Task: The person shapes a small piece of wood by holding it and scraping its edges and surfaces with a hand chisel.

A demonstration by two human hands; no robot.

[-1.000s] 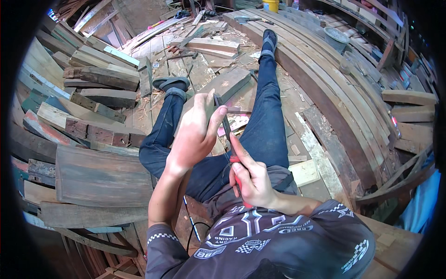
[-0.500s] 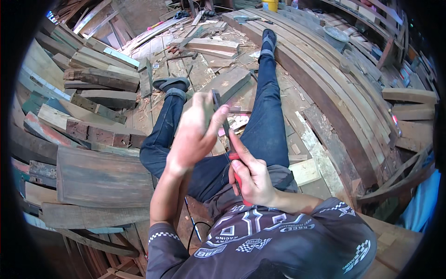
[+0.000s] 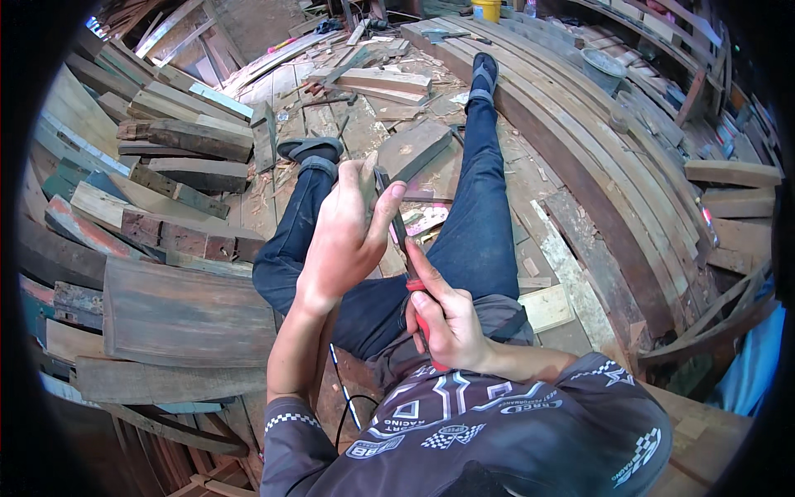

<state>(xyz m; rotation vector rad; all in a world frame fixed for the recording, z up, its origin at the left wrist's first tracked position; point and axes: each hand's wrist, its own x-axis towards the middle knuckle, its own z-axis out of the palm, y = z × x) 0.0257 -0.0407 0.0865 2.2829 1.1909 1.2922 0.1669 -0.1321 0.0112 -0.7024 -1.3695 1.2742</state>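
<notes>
On my feed, right hand (image 3: 455, 327) is closed round the handle of a red-handled, dark-bladed hand tool (image 3: 401, 230), held above the lap, blade angled forward. Left hand (image 3: 339, 236) sits at the blade's far end, thumb alongside; I can't tell if its fingers grip. Beyond: wood block (image 3: 414, 151) on floor, then yellow bucket (image 3: 486, 10).

We see the red handle (image 3: 416, 285) only in part — the right hand (image 3: 454, 330) covers the rest. The left hand (image 3: 348, 228) hides its own palm from us. Far off, our view's edge cuts the yellow bucket (image 3: 486, 11); near right, darkness crops the blue sheet (image 3: 755, 364).
</notes>
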